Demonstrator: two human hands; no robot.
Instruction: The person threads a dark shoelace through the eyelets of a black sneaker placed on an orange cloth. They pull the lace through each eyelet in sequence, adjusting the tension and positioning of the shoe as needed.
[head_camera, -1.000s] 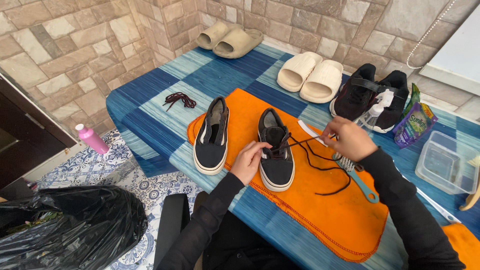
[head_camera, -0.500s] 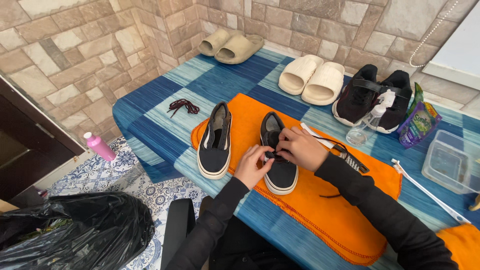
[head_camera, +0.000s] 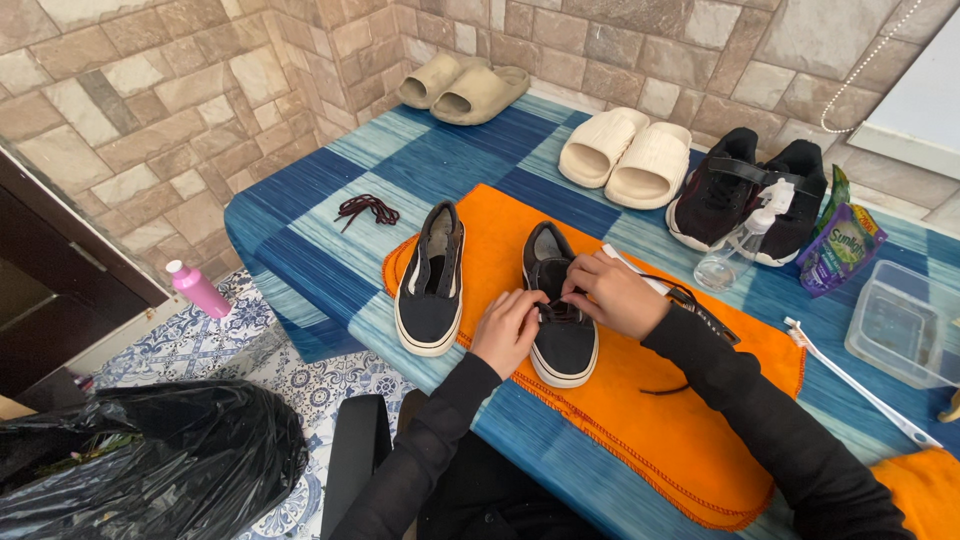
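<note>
Here both hands' fingers (head_camera: 545, 305) pinch the lace (head_camera: 690, 300) over the dark shoe (head_camera: 560, 330), clear tub (head_camera: 900, 325) apart

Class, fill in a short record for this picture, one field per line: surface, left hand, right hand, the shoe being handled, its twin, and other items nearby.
Surface: orange cloth on a blue checked table
Left hand: on the laces of the right-side dark shoe
Right hand: on the same laces
Twin: unlaced shoe, lying alongside
Nearby: loose lace, spray bottle, white slides
</note>
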